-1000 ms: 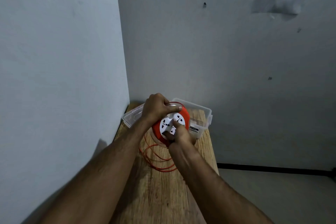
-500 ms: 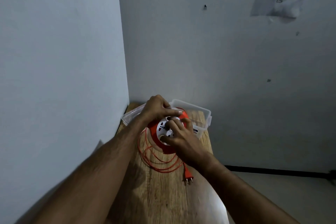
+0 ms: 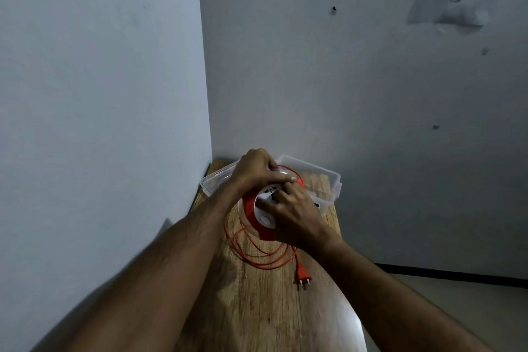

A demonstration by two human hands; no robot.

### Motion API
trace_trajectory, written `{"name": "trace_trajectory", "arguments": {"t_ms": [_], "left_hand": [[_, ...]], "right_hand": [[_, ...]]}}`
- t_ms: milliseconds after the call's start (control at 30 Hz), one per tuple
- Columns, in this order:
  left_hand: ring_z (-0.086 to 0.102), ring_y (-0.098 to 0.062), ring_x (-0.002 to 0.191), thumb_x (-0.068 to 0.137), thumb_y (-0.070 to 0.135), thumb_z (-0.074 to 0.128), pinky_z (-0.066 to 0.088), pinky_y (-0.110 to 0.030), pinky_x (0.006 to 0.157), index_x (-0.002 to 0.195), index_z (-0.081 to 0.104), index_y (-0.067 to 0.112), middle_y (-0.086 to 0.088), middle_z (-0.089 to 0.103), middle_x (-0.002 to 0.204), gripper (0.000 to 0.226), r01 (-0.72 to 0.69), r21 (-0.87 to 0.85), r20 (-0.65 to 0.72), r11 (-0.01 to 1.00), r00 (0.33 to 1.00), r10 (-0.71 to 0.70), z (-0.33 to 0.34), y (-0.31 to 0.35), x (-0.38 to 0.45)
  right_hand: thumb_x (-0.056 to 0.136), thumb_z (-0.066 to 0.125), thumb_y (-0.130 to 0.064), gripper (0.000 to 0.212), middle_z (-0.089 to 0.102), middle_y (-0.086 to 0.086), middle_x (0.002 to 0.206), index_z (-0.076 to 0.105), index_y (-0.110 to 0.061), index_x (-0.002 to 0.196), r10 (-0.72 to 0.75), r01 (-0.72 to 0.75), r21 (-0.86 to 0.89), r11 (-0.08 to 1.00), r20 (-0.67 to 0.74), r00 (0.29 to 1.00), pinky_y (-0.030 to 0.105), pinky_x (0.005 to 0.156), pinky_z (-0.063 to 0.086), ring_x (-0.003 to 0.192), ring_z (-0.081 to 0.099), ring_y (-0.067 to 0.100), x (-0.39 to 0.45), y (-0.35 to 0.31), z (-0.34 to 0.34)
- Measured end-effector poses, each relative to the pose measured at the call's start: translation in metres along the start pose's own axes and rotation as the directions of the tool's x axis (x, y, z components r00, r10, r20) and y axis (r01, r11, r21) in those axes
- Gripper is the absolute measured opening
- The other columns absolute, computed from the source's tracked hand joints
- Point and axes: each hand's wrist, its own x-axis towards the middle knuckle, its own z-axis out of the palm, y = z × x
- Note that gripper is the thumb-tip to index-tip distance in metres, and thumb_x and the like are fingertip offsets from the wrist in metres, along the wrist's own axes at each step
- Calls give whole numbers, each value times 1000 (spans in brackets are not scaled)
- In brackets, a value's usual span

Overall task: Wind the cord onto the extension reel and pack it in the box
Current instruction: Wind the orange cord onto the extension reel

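An orange extension reel (image 3: 251, 210) with a white socket face stands tilted on the wooden table (image 3: 265, 308), just in front of a clear plastic box (image 3: 328, 177). My left hand (image 3: 257, 170) grips the reel's top edge. My right hand (image 3: 294, 216) lies over the white face, fingers pressed on it. Loose loops of orange cord (image 3: 257, 254) lie on the table below the reel. The cord ends in an orange plug (image 3: 303, 277) lying flat on the wood.
The table sits in a room corner, with a wall close on the left (image 3: 100, 123) and another behind (image 3: 343, 80). The table's right edge drops to a grey floor (image 3: 457, 303). Bare wood stretches toward me.
My right hand has turned on the reel face from its lower side to its right side. The cord loops have shifted, and the plug has come into view.
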Motion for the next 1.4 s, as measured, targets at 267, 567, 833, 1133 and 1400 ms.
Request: {"name": "trace_trajectory", "arguments": {"t_ms": [267, 567, 833, 1133, 1400], "left_hand": [[58, -11, 43, 68, 67, 82, 42, -27, 46, 57, 73, 12, -1, 66, 50, 57, 27, -83, -114, 996, 993, -37, 4, 4, 3], [51, -10, 39, 65, 73, 79, 40, -29, 46, 50, 66, 12, -2, 57, 43, 64, -25, 35, -153, 999, 988, 30, 17, 8, 7], [58, -10, 43, 68, 71, 79, 47, -30, 48, 57, 73, 15, 3, 61, 46, 57, -3, 24, -128, 1000, 992, 6, 10, -3, 8], [49, -9, 43, 73, 61, 83, 36, -23, 50, 56, 72, 13, 0, 59, 45, 52, 56, -48, 7, 997, 998, -55, -4, -3, 7], [56, -10, 44, 74, 60, 82, 39, -23, 46, 68, 80, 9, -5, 69, 56, 51, 58, -35, 118, 998, 992, -54, -6, 3, 3]], "right_hand": [[77, 81, -38, 52, 77, -4, 96, 70, -24, 126, 791, -629, 596, 500, -17, 612, 26, 79, 60, 79, 70, 7, 3, -30, 4], [69, 92, -17, 58, 67, 5, 125, 69, -25, 122, 716, -169, 696, -698, 679, -159, 52, 92, 59, 112, 66, 30, 39, -56, -11], [78, 87, -28, 42, 68, 10, 119, 62, -26, 112, 820, -399, 747, -532, 572, -21, 46, 80, 64, 103, 72, 29, 29, -54, 6], [84, 76, -14, 46, 69, 8, 123, 59, -21, 126, -94, 93, 71, 993, 10, 995, 61, 111, 34, 139, 42, 30, -18, -5, -8], [86, 74, -21, 47, 66, 7, 129, 62, -26, 131, -308, 344, -101, 934, 265, 914, 64, 116, 14, 144, 37, 34, -3, 21, -17]]}}
